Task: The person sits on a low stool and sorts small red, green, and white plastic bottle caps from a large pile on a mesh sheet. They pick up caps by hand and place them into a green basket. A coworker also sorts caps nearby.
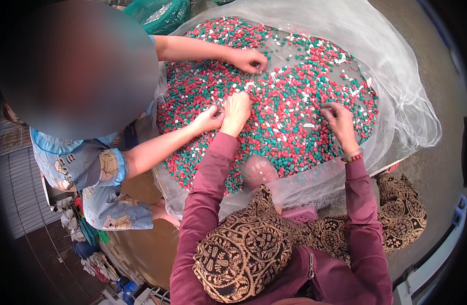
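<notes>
A broad heap of small red, green and white pieces (289,94) lies spread over white netting (396,66). My left hand (237,113) is over the left middle of the heap, its fingers curled together and their tips mostly hidden. Further right, my right hand (340,122) bends down over the pieces, thumb and fingers drawn into a pinch; anything inside is too small to tell. Directly beside my left hand is a co-worker's hand (211,118), touching it or nearly so. The co-worker's other hand (249,61) works over the far part of the heap.
At the left the co-worker in light blue patterned clothes (109,168) leans over the heap. A green basket (164,18) stands at the far left. A rounded pinkish shape (259,173) shows at the heap's near edge. Something pink and perforated (299,215) sits below the netting.
</notes>
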`<state>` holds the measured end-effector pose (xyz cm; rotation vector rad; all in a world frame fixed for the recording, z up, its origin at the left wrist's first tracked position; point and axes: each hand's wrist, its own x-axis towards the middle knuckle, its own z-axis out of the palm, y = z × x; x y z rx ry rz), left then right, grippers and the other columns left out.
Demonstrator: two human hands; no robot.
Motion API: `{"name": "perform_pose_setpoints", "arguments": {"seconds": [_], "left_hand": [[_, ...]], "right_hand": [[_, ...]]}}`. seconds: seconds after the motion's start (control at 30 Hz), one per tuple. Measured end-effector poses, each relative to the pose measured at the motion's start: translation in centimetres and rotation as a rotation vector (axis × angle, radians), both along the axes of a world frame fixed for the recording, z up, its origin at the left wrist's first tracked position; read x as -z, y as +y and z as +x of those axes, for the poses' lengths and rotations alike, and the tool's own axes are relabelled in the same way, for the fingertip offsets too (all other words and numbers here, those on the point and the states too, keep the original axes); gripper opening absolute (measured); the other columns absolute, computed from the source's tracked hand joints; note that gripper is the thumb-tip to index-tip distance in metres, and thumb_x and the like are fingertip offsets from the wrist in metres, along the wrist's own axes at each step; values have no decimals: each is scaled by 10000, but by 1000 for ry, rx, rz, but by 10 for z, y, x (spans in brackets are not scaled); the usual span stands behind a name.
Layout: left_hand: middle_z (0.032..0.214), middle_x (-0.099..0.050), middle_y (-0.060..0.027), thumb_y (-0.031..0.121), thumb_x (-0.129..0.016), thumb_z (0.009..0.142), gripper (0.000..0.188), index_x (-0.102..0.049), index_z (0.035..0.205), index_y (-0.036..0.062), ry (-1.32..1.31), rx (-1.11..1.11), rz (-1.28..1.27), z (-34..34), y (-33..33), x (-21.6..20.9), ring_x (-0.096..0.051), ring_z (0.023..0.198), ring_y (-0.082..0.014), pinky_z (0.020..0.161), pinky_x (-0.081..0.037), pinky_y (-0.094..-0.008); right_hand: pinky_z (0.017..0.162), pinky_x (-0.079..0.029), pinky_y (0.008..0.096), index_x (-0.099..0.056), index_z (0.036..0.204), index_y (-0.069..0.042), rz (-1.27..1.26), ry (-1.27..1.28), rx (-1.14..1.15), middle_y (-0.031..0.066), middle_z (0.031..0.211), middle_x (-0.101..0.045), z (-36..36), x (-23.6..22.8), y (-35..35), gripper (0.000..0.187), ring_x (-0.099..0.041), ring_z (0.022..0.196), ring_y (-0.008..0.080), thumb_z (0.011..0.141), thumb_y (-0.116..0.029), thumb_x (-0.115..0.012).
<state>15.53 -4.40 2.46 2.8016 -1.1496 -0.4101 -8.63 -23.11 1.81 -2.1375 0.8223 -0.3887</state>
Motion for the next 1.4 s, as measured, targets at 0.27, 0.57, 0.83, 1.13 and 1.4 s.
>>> {"name": "perform_pose_setpoints", "arguments": {"seconds": [0.27,0.57,0.83,1.13,1.4], "left_hand": [[724,-647,-171,132,-587,781,148,-628,784,-10,126,-3,34,8,0,-16,-654,695,-287,582,-509,-398],[899,-415,-97,195,-529,792,189,-487,921,64,2457,-175,-1353,-43,2,-29,-392,686,-158,377,-334,-174],[650,-566,-24,178,-626,860,179,-594,929,16,1307,-233,-677,-30,-66,5,-512,507,-149,425,-392,-255],[675,-581,-152,182,-613,843,196,-543,805,3,127,312,-465,-36,-69,22,-587,636,-311,522,-438,-396],[749,-400,-77,168,-504,818,155,-429,815,32,2040,-236,-1121,-33,-25,-49,-365,535,-94,352,-288,-176]], "right_hand": [[654,-499,420,-621,955,-67,-254,226,-211,102,890,-566,-2,46,46,184,-615,789,319,778,-118,-635],[529,-434,283,-567,850,-18,221,-67,-28,29,686,-533,-9,53,41,99,-556,624,132,797,-86,-615],[731,-513,320,-521,987,-17,1469,-716,387,140,924,-608,-16,9,14,157,-590,820,230,843,-58,-565],[475,-361,228,-618,917,-26,1114,-539,310,-15,619,-493,-12,11,-36,219,-490,549,83,882,-240,-590],[749,-484,478,-628,956,-38,-218,533,459,216,896,-642,-23,60,-131,402,-612,899,388,824,-417,-599]]}}
